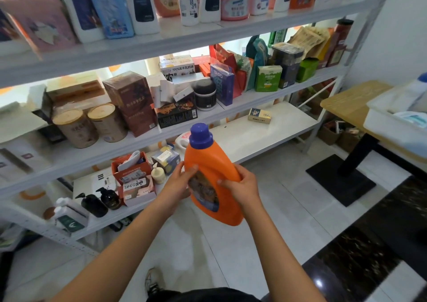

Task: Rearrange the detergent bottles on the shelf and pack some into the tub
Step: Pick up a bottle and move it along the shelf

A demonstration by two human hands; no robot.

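Orange detergent bottle [213, 174] with purple cap [200, 134] held in the air in front of the shelving, over the tiled floor [265, 209], cap tilted up and away toward the shelves. Left hand [179, 181] grips the bottle's left side, thumb on the front label. Right hand [242, 186] wraps the right edge of the bottle, fingers curled onto the label. Both hands closed around it. Top shelf [208, 36] carries a row of upright detergent bottles along its front edge, white, blue, pink. White tub [392, 119] sits on the wooden table [346, 100] at far right, at its near corner; contents blurred, something white and blue inside.
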